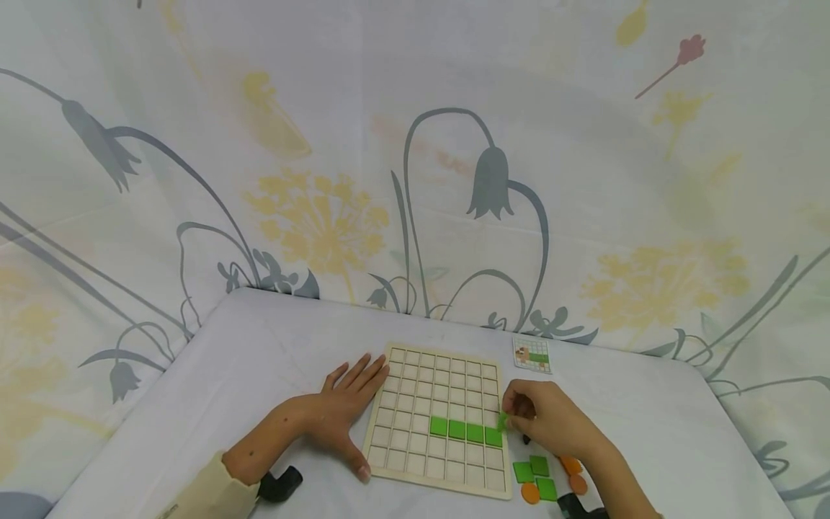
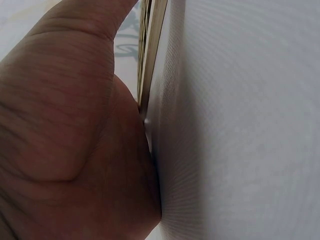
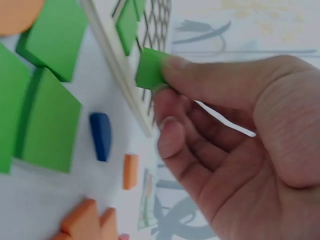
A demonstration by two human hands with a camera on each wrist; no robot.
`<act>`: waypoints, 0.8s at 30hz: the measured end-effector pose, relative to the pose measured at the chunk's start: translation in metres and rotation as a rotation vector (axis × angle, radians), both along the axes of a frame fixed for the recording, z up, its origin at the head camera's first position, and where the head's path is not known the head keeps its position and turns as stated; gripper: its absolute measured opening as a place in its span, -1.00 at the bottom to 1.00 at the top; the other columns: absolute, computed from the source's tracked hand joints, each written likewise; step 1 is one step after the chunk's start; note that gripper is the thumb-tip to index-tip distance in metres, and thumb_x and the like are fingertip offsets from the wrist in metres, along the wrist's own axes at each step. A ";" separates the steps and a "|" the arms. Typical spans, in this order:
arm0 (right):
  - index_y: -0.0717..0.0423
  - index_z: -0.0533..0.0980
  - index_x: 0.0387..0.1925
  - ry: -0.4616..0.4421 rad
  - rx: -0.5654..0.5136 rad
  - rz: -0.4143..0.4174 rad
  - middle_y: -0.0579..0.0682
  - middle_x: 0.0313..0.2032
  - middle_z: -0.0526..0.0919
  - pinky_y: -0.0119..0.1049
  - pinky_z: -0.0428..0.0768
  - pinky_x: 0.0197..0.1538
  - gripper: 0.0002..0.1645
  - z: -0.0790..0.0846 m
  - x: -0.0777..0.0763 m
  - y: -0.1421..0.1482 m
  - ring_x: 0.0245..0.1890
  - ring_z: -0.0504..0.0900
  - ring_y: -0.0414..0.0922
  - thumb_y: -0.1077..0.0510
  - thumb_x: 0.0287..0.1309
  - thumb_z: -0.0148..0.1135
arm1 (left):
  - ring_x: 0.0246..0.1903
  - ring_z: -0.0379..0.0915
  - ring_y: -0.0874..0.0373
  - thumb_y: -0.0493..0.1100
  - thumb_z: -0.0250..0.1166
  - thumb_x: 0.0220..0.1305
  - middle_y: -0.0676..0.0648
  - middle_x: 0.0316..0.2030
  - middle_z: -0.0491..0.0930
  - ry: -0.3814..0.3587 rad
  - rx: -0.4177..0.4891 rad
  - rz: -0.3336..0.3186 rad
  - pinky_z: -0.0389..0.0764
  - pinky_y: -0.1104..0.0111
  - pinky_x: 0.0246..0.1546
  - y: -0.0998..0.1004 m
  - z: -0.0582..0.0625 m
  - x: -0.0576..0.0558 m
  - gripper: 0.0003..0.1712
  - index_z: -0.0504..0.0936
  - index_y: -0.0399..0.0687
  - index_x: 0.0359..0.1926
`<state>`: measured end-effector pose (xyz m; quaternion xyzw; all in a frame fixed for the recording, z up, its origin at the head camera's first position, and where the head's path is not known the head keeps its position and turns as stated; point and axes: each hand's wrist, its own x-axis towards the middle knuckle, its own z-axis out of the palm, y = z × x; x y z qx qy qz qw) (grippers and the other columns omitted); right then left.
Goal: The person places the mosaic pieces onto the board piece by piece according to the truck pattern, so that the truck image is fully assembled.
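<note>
A pale wooden grid board (image 1: 415, 453) lies on the table with a row of green square tiles (image 1: 457, 430) set in its cells, running to the right edge. Just above the right end of that row, my right hand (image 1: 545, 418) pinches another green square tile (image 3: 151, 69) between thumb and fingertip. In the right wrist view this tile overlaps the board's edge. My left hand (image 1: 340, 414) rests on the cloth with fingers spread, fingertips and thumb at the board's left edge.
Loose green tiles (image 1: 540, 466) and orange round pieces (image 1: 530, 493) lie right of the board. A dark blue piece (image 3: 100, 136) and orange pieces (image 3: 82, 220) show in the right wrist view. A small picture card (image 1: 532, 355) lies behind, near the patterned curtain (image 1: 441, 238).
</note>
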<state>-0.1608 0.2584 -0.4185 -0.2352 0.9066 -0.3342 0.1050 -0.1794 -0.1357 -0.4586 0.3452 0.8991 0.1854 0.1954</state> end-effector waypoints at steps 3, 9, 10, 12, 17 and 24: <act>0.04 0.61 -0.24 0.052 -0.008 -0.049 -0.18 -0.36 0.63 -0.35 0.62 -0.31 -0.80 -0.008 -0.002 -0.004 -0.39 0.57 -0.28 0.38 0.25 0.42 | 0.67 -0.70 -0.16 0.56 0.60 -0.17 -0.12 0.71 -0.51 0.001 0.003 -0.002 -0.41 -0.23 0.59 0.000 0.000 0.000 0.78 -0.33 -0.11 0.72; 0.02 0.64 -0.25 0.113 -0.046 -0.086 -0.19 -0.33 0.67 -0.36 0.65 -0.28 -0.79 -0.019 -0.004 -0.010 -0.36 0.61 -0.32 0.39 0.25 0.43 | 0.67 -0.70 -0.17 0.55 0.61 -0.17 -0.13 0.71 -0.50 0.002 0.010 -0.002 -0.40 -0.24 0.58 0.000 0.000 0.000 0.78 -0.32 -0.12 0.72; 0.02 0.65 -0.25 0.115 -0.054 -0.087 -0.19 -0.33 0.67 -0.36 0.65 -0.29 -0.80 -0.020 -0.004 -0.010 -0.36 0.61 -0.32 0.38 0.26 0.43 | 0.67 -0.69 -0.17 0.55 0.61 -0.17 -0.13 0.71 -0.49 0.002 0.011 -0.002 -0.40 -0.24 0.58 0.000 0.000 0.000 0.78 -0.31 -0.12 0.72; 0.02 0.66 -0.25 0.115 -0.068 -0.087 -0.19 -0.33 0.68 -0.36 0.65 -0.29 -0.82 -0.021 -0.004 -0.011 -0.36 0.62 -0.33 0.36 0.27 0.44 | 0.67 -0.70 -0.17 0.55 0.61 -0.17 -0.14 0.71 -0.50 0.002 0.011 -0.003 -0.40 -0.24 0.58 0.000 0.000 0.000 0.78 -0.32 -0.13 0.72; 0.04 0.68 -0.27 0.099 -0.076 -0.105 -0.19 -0.34 0.69 -0.36 0.65 -0.29 -0.87 -0.022 -0.003 -0.012 -0.37 0.62 -0.32 0.33 0.27 0.46 | 0.67 -0.70 -0.17 0.55 0.61 -0.17 -0.13 0.71 -0.50 0.005 0.007 -0.005 -0.40 -0.24 0.58 0.000 0.000 0.000 0.78 -0.32 -0.12 0.72; 0.04 0.71 -0.33 0.109 -0.066 -0.093 -0.15 -0.31 0.69 -0.38 0.62 -0.30 -0.85 -0.025 -0.003 -0.012 -0.37 0.59 -0.33 0.35 0.21 0.48 | 0.67 -0.71 -0.15 0.57 0.60 -0.17 -0.12 0.71 -0.50 -0.004 0.002 0.001 -0.41 -0.22 0.59 0.000 0.001 0.000 0.78 -0.32 -0.10 0.72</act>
